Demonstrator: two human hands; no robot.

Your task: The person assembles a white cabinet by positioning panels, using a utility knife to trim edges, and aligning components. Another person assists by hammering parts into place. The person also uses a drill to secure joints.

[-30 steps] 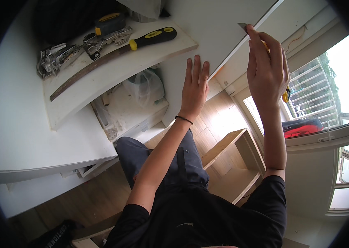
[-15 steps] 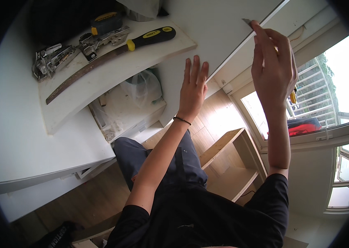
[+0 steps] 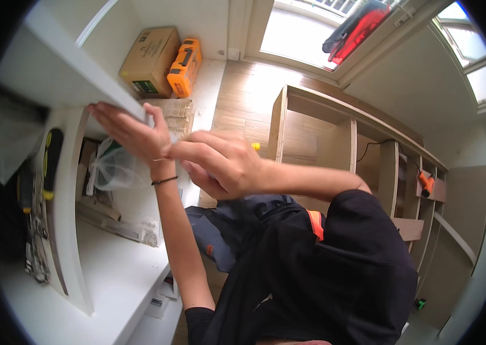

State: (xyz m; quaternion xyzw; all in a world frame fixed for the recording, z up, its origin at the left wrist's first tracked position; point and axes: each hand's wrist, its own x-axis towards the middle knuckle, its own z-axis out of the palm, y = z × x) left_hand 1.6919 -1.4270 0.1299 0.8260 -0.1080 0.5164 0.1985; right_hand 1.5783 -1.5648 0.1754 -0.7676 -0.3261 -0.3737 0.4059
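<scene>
Right hand [image 3: 223,164] now beside left hand [image 3: 135,133]; green-labelled carton [image 3: 150,56]

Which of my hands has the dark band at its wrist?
The left hand, at the edge of the white panel; the right hand wears none.

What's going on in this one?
A person has both bare hands up by the edge of a white panel. The left hand lies extended against that edge. The right hand, closed and slightly blurred, is close beside it and seems to hold a tool, mostly hidden, with a yellow end showing. Beyond stand a cardboard box and an orange case.
</scene>
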